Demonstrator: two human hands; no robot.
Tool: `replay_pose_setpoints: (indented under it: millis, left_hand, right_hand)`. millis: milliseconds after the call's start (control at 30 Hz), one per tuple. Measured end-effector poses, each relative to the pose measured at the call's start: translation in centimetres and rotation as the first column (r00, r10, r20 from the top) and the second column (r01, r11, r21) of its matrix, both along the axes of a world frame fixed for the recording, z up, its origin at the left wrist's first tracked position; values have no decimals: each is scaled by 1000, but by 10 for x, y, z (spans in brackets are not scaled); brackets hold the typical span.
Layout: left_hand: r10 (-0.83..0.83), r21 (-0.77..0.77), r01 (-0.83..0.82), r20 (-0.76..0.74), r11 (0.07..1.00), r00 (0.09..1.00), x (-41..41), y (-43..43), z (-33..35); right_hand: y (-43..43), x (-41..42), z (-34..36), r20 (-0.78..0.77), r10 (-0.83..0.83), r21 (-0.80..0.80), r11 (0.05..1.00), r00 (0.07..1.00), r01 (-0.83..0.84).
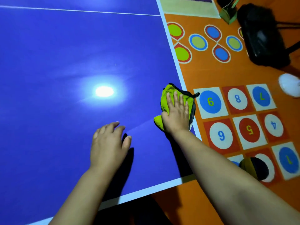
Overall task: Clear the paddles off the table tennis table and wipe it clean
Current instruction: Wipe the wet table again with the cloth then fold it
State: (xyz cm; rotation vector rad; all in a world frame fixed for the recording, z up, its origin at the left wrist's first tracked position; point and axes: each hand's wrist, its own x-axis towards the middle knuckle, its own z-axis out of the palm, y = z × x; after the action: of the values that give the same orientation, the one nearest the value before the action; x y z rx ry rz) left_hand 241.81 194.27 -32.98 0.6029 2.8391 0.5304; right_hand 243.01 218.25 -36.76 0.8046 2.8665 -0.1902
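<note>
The table, seen from the head camera, is a blue table tennis top with a white border along its right and near edges and a thin white line running across its far part. A bright glare of light reflects off the middle of the surface. A yellow-green cloth with dark trim lies on the table at its right edge, one dark corner reaching over the white border. The right hand lies flat on top of this cloth, fingers straight and slightly spread, pressing it to the surface. The left hand is near the right one, further in from the edge, over bare blue surface with its fingers loosely bent and holding nothing; whether the fingertips touch the table cannot be told. Beside the table, an orange play mat covers the floor, printed with coloured circles and a grid of numbered squares. A black bag sits on the mat at the far right, with a small green box just beyond it and a white object at the frame's right edge.
</note>
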Motion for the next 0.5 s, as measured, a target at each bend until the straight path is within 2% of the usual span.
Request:
replay_pose_setpoints:
  millis: [133, 267, 500]
  left_hand:
    - [45, 9, -44, -19, 999, 999, 1, -49, 5]
    - [95, 8, -95, -19, 995, 995, 1, -108, 7]
    - [224, -1, -225, -36, 974, 974, 10, -225, 0]
  right_hand:
    - [-59, 12, 4, 48, -103, 24, 995, 994, 102]
    - [-133, 2, 7, 57, -131, 25, 991, 990, 130]
    - [-271, -55, 8, 52, 18, -20, 1000, 999, -17]
